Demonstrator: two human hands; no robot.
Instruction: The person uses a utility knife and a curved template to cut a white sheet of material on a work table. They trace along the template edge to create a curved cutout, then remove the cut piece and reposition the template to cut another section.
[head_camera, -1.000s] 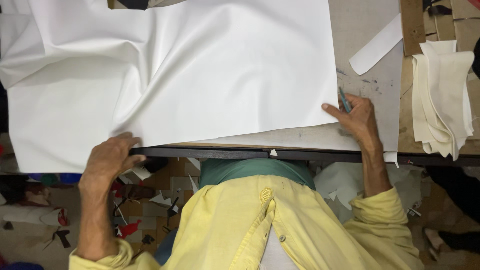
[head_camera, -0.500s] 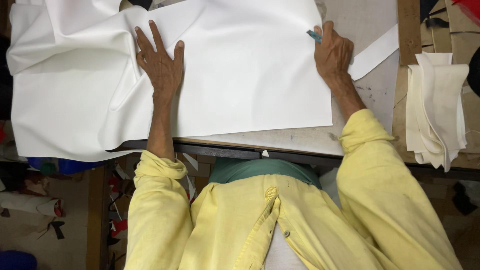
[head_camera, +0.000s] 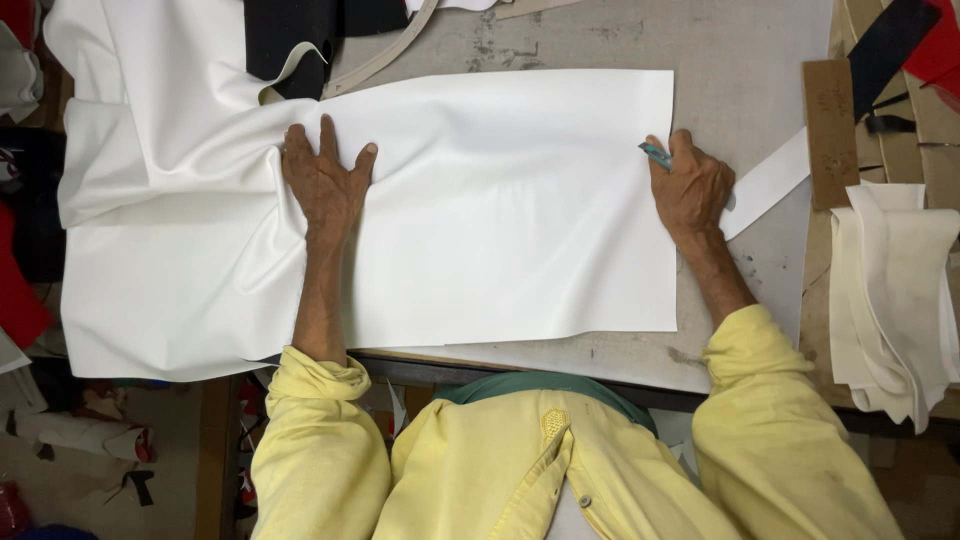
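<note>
White sheet material is being spread across the grey worktop, filling the middle and left of the frame and hanging in folds over the worktop's edge at the lower left. It is being pressed flat by the left hand, whose fingers are being held wide and open, palm down, just left of the frame's centre where the creases begin. At the sheet's straight right edge, the right hand is being kept closed around a small teal tool, whose tip is being shown just at that edge; what kind of tool it is cannot be told. A narrow white strip is lying on the worktop just right of that hand. Folded cream pieces are being stacked at the right of the frame, below a brown cardboard piece. Black material is lying partly under the sheet at the upper left. Yellow sleeves are being shown at the bottom of the frame.
</note>
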